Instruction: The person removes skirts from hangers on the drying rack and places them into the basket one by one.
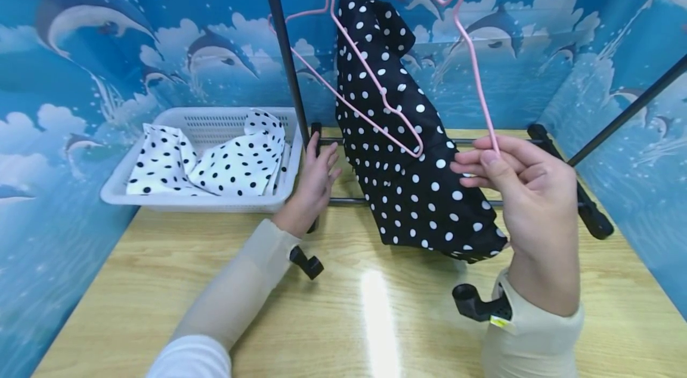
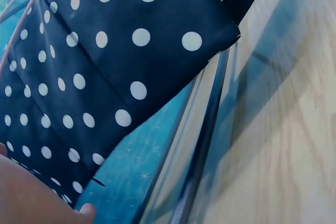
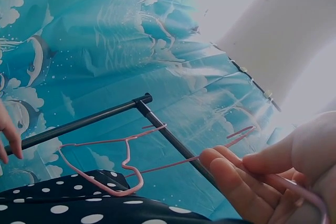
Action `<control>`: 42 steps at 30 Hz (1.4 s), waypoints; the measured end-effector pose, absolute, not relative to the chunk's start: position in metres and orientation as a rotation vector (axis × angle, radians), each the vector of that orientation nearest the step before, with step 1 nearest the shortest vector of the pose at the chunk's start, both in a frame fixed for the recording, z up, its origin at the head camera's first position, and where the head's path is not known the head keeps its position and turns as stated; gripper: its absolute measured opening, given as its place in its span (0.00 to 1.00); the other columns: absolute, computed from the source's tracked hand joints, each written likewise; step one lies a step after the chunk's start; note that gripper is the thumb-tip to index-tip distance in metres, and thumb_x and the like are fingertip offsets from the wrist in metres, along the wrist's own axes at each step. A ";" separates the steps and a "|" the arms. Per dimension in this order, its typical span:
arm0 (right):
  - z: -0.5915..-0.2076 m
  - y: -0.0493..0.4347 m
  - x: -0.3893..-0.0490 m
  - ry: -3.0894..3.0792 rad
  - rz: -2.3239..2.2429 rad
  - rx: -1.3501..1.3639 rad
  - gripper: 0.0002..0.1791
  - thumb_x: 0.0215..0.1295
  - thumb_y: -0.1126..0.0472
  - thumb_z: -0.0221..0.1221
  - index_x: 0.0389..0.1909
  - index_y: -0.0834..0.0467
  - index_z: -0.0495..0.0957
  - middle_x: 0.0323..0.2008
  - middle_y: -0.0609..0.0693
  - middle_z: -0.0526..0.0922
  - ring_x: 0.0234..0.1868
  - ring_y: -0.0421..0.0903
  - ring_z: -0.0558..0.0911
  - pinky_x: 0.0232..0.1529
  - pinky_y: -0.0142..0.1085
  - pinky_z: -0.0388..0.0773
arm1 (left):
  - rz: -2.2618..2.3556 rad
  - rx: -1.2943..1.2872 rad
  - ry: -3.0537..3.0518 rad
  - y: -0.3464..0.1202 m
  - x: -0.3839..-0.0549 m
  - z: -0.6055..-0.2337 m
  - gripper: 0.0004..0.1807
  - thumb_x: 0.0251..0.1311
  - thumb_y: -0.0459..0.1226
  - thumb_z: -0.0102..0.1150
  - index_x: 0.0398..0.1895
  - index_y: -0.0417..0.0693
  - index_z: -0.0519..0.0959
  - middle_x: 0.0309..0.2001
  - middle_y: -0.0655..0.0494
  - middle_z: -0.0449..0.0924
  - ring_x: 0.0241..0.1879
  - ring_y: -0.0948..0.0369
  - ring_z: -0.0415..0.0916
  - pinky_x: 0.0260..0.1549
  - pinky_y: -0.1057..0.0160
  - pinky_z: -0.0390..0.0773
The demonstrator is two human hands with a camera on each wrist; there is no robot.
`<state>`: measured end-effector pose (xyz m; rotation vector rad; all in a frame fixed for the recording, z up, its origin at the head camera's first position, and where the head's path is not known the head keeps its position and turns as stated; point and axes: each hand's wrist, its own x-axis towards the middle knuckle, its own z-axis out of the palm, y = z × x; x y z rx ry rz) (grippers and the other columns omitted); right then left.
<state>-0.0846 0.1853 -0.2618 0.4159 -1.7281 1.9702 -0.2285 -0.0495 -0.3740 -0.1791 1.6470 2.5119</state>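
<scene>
In the head view my right hand point(image 1: 537, 187) pinches the lower right end of a pink wire hanger point(image 1: 474, 62) between thumb and fingers; the right wrist view shows this pinch too. Black cloth with white polka dots point(image 1: 402, 145) hangs slanting down, its top at the hanger's left end and its lower corner near my right wrist. A second pink hanger point(image 1: 354, 107) hangs in front of the cloth. My left hand point(image 1: 313, 181), fingers spread and relaxed, is beside the black rack's left upright point(image 1: 284, 50), left of the cloth and holding nothing.
A white plastic basket point(image 1: 257, 205) stands on the wooden table point(image 1: 343, 318) at the left, with white black-dotted cloth point(image 1: 231, 169) inside. The rack's right foot point(image 1: 593, 217) and slanted right post point(image 1: 628, 112) lie beyond my right hand. Dolphin-printed sheeting surrounds the table.
</scene>
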 end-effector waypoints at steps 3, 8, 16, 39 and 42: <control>-0.261 0.185 -0.085 -1.735 1.968 0.414 0.10 0.67 0.72 0.55 0.44 0.76 0.78 0.33 0.59 0.86 0.33 0.48 0.87 0.35 0.35 0.83 | 2.514 -0.214 1.549 -0.049 -0.232 -0.381 0.40 0.71 0.43 0.52 0.78 0.64 0.41 0.75 0.46 0.49 0.73 0.50 0.53 0.70 0.50 0.56; -0.261 0.186 -0.084 -1.744 1.963 0.406 0.09 0.67 0.72 0.55 0.43 0.75 0.78 0.33 0.59 0.86 0.33 0.48 0.87 0.35 0.36 0.83 | 2.493 -0.198 1.433 -0.047 -0.236 -0.390 0.42 0.71 0.47 0.51 0.78 0.63 0.36 0.76 0.40 0.42 0.74 0.47 0.49 0.71 0.48 0.52; -0.261 0.186 -0.084 -1.735 1.977 0.410 0.09 0.67 0.72 0.55 0.43 0.76 0.78 0.33 0.60 0.86 0.32 0.48 0.87 0.35 0.36 0.83 | 2.450 -0.248 1.356 -0.041 -0.239 -0.398 0.44 0.70 0.51 0.50 0.78 0.59 0.34 0.74 0.36 0.48 0.73 0.45 0.51 0.70 0.50 0.56; -0.261 0.186 -0.086 -1.764 1.950 0.402 0.12 0.68 0.71 0.55 0.45 0.78 0.76 0.32 0.59 0.86 0.31 0.48 0.87 0.35 0.36 0.83 | 2.439 -0.206 1.314 -0.031 -0.238 -0.401 0.46 0.69 0.51 0.51 0.78 0.56 0.34 0.47 0.48 0.77 0.69 0.44 0.59 0.69 0.47 0.55; -0.262 0.186 -0.086 -1.761 1.954 0.411 0.12 0.68 0.71 0.54 0.45 0.79 0.76 0.32 0.59 0.86 0.31 0.48 0.87 0.36 0.36 0.83 | 2.439 -0.185 1.264 -0.030 -0.238 -0.402 0.45 0.70 0.51 0.50 0.78 0.58 0.34 0.32 0.57 0.74 0.68 0.45 0.62 0.69 0.46 0.55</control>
